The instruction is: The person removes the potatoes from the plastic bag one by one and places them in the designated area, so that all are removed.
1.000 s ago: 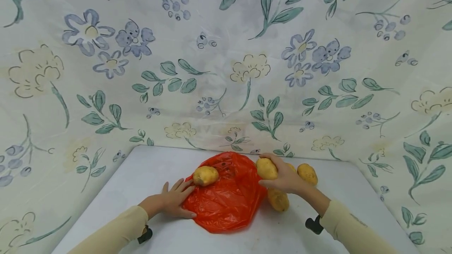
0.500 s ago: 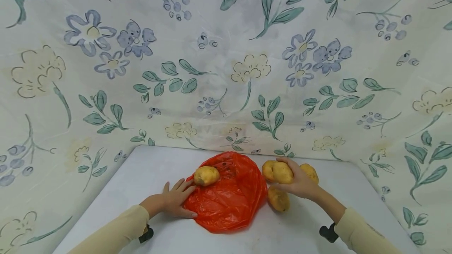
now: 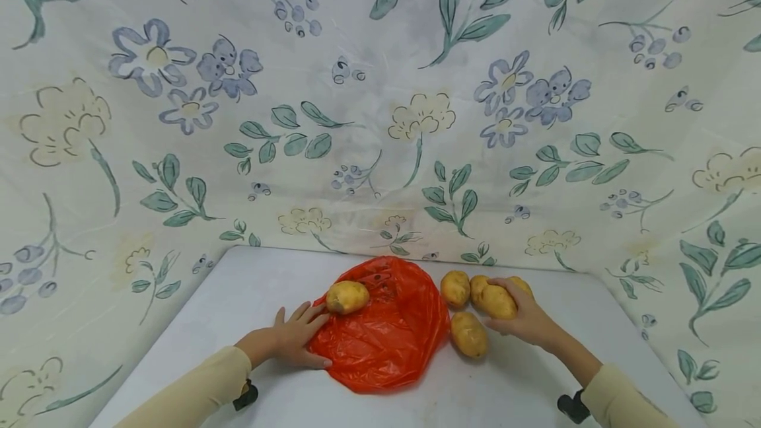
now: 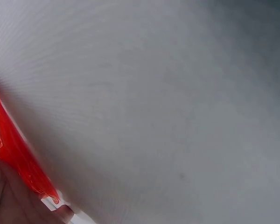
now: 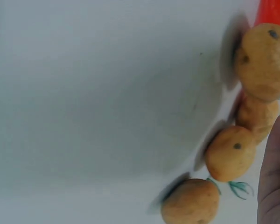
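A red plastic bag (image 3: pixel 380 342) lies spread on the table, with a potato (image 3: pixel 347 297) on its upper left part. My left hand (image 3: pixel 295 337) touches the bag's left edge with spread fingers; the left wrist view shows the palm (image 4: pixel 16 200) beside the red plastic. Just right of the other potatoes, my right hand (image 3: pixel 529 316) grips a potato (image 3: pixel 498 301) between thumb and fingers. Behind the held one, two potatoes (image 3: pixel 478 288) are partly hidden. Closer to the bag's right side lie an upper potato (image 3: pixel 455 289) and a lower potato (image 3: pixel 469 334).
The white table (image 3: pixel 250 283) ends at a floral-patterned sheet (image 3: pixel 368 150) that rises behind it and along both sides. Several potatoes form a line in the right wrist view, among them a near potato (image 5: pixel 266 60) and a far potato (image 5: pixel 191 201).
My right hand has moved right with the potato in it, away from the bag, uncovering the potatoes next to the bag. My left hand and the bag have stayed put.
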Tool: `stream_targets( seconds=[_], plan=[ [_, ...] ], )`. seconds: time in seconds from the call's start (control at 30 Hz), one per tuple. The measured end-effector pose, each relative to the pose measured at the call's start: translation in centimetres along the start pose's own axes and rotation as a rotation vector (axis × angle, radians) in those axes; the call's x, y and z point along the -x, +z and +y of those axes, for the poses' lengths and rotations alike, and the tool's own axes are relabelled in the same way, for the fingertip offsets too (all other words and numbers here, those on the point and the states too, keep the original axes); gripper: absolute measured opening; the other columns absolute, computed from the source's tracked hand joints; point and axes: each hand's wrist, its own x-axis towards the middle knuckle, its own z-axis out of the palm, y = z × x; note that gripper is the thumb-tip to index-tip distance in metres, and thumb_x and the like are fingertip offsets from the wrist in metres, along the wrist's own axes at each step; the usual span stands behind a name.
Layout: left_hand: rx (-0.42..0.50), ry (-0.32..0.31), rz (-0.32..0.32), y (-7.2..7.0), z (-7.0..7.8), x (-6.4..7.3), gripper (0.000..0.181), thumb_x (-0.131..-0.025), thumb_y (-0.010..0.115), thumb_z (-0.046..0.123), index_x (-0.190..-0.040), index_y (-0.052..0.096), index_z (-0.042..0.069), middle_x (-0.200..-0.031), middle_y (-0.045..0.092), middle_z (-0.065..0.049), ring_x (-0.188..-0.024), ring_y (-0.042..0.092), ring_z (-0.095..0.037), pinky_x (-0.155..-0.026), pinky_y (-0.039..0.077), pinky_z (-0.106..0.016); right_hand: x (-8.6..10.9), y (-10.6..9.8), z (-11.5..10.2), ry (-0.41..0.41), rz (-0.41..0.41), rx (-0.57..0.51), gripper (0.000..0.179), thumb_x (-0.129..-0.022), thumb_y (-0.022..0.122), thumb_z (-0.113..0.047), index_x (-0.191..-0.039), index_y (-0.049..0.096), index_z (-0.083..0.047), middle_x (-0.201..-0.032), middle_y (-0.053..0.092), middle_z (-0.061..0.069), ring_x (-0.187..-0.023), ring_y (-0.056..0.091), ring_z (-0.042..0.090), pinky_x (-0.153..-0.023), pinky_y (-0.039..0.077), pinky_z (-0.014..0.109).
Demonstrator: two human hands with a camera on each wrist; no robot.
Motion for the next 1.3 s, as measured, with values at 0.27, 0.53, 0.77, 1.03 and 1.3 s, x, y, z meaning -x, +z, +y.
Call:
stream_targets(
  seconds=[0.27, 0.53, 0.77, 1.03, 1.3],
  plan=[
    [-0.001, 0.010, 0.012, 0.0, 0.0, 0.2, 0.101, -0.074, 0.071, 0.069, -0.151, 0.039, 0.010, -0.161, 0.026, -0.014, -0.149, 0.013, -0.046, -0.108, 0.005, -0.080, 0.7, 0.1, 1.7, 0.036, 0.016, 0.083, 0.083, -0.075, 0.082, -0.018, -0.145, 0.037, -0.015, -0.144, 0.037, 0.019, -0.120, 0.046, 0.033, -0.089, 0.046, 0.041],
    [0.008, 0.002, 0.003, 0.1, -0.1, 0.1, 0.102, -0.074, 0.070, 0.070, -0.151, 0.038, 0.011, -0.162, 0.025, -0.013, -0.149, 0.012, -0.045, -0.108, 0.005, -0.080, 1.2, 0.7, 3.1, 0.080, 0.012, 0.054, 0.084, -0.074, 0.083, -0.017, -0.144, 0.036, -0.015, -0.143, 0.040, 0.023, -0.117, 0.051, 0.032, -0.089, 0.049, 0.045],
    [0.003, 0.005, 0.003, 0.2, -0.2, 0.0, 0.102, -0.075, 0.069, 0.070, -0.151, 0.037, 0.011, -0.162, 0.024, -0.014, -0.150, 0.012, -0.045, -0.109, 0.005, -0.080, 1.2, 1.1, 4.1, 0.144, 0.010, 0.026, 0.085, -0.072, 0.087, -0.022, -0.141, 0.038, -0.017, -0.138, 0.047, 0.019, -0.116, 0.053, 0.031, -0.093, 0.050, 0.050],
    [0.006, 0.008, 0.004, 0.3, -0.2, -0.1, 0.102, -0.075, 0.069, 0.070, -0.152, 0.037, 0.011, -0.162, 0.024, -0.014, -0.150, 0.011, -0.045, -0.108, 0.004, -0.080, 1.5, 1.4, 4.6, 0.173, -0.005, 0.054, 0.087, -0.072, 0.088, -0.027, -0.143, 0.039, -0.016, -0.140, 0.047, 0.020, -0.119, 0.053, 0.032, -0.095, 0.048, 0.053],
    [-0.005, 0.008, 0.003, 0.4, -0.3, -0.1, 0.101, -0.075, 0.069, 0.069, -0.151, 0.037, 0.011, -0.162, 0.024, -0.014, -0.150, 0.011, -0.045, -0.108, 0.005, -0.080, 1.5, 1.6, 4.5, 0.174, -0.029, 0.061, 0.089, -0.074, 0.087, -0.028, -0.146, 0.035, -0.015, -0.141, 0.045, 0.023, -0.119, 0.053, 0.033, -0.095, 0.047, 0.056]
  ],
)
